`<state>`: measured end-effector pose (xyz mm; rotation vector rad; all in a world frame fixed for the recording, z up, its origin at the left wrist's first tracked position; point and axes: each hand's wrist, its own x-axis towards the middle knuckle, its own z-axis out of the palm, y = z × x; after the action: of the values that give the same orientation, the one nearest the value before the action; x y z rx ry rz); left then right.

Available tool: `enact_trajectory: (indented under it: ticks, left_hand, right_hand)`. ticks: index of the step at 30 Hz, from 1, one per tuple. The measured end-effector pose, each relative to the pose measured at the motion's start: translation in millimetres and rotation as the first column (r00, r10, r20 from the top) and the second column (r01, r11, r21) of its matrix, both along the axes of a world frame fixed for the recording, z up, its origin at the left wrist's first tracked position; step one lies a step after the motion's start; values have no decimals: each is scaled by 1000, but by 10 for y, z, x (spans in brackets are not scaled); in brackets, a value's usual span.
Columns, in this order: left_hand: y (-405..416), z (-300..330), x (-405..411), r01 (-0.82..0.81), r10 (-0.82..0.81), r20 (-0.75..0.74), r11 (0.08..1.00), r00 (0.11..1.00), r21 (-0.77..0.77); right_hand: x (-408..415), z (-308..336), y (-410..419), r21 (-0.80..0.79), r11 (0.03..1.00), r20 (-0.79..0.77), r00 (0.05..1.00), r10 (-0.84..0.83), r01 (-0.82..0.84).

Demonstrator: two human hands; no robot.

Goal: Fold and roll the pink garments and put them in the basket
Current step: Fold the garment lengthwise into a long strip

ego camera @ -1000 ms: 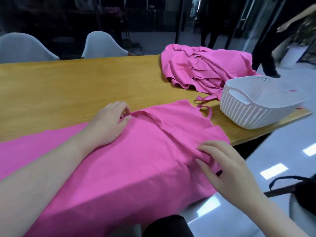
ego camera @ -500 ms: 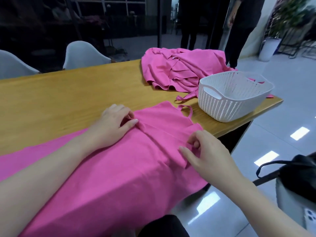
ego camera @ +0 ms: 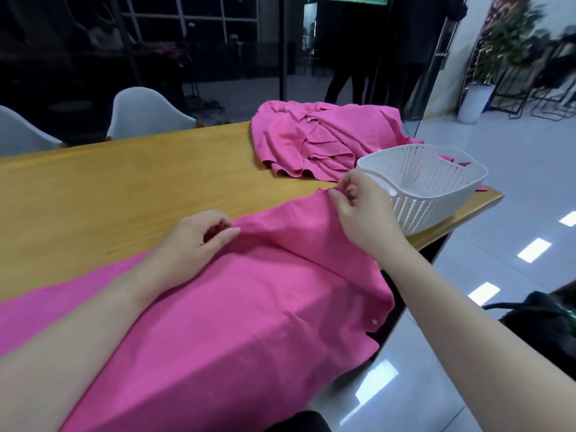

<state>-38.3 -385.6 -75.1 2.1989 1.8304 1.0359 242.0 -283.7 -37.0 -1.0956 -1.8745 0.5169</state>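
Observation:
A pink garment (ego camera: 237,307) lies spread flat over the near part of the wooden table (ego camera: 109,188), its right side hanging over the table edge. My left hand (ego camera: 199,235) pinches its far edge near the middle. My right hand (ego camera: 361,210) pinches the garment's far right corner, just beside the white basket (ego camera: 436,185). The perforated basket stands at the table's right end. A second pink garment (ego camera: 318,138), crumpled with ruffles, lies behind the basket on the far right of the table.
Two white chairs (ego camera: 146,113) stand behind the table on the left. A person's legs (ego camera: 346,82) show beyond the glass wall. A black bag (ego camera: 542,319) sits low on the right over the tiled floor (ego camera: 514,244). A potted plant (ego camera: 480,98) stands at the far right.
My right hand has moved from the garment's near right edge up to its far right corner by the basket. My left hand went from resting on the cloth to pinching its far edge.

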Motion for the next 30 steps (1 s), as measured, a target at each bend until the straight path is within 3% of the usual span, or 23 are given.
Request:
enact_trajectory:
  ticks: [4,10,16,21,25,30]
  left_hand:
    - [-3,-19,-10,-72,71,44,997,997,25]
    - [-118,278,61,-166,164,63,986,984,21]
    - [-233,667,-75,-270,278,8,941,961,-203]
    - [-216,350,-241,-301,334,60,904,941,-303]
    - [-263,199,-240,-349,376,52,896,925,-275]
    - [-562,212,-165,-524,504,-144,823,852,-220]
  right_hand:
    - [-263,-141,414,-39,998,171,984,-43,50]
    - [-266,-302,539,-56,998,146,989,-33,42]
    - [-385,-189,482,-11,1000,165,986,-10,12]
    - [-489,-261,504,-31,1000,197,980,4,3]
    - [-476,-394,521,27,1000,160,987,-3,-1]
    - [-471,-447,566,68,997,222,975,24,-40]
